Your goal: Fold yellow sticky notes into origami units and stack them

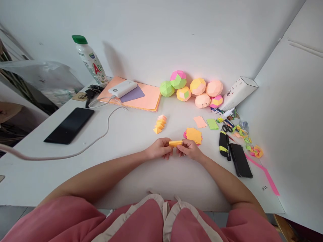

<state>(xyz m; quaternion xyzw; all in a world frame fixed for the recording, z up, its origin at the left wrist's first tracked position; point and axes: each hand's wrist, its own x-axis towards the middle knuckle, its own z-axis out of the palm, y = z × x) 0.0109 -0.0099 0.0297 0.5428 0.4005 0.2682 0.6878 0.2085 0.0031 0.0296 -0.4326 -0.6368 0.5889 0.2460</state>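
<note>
A small folded strip of yellow-orange paper (175, 143) is held level between my two hands, above the near part of the table. My left hand (161, 148) pinches its left end, and my right hand (188, 149) pinches the right end. Just beyond my right hand lies a stack of orange paper squares (194, 135) with pink sheets showing beneath. Peach paper pieces (200, 121) and green paper pieces (212, 124) rest behind that stack. Farther left, several folded orange and peach paper units (159, 124) stand in a short row.
Faceted paper balls (198, 86) are grouped against the wall. To the right are scissors (227, 128), a utility knife (223, 144), a black phone (241, 160) and a white box (239, 92). Leftward are a tablet (69, 125), a power bank (123, 88) with its cable, and a bottle (91, 62).
</note>
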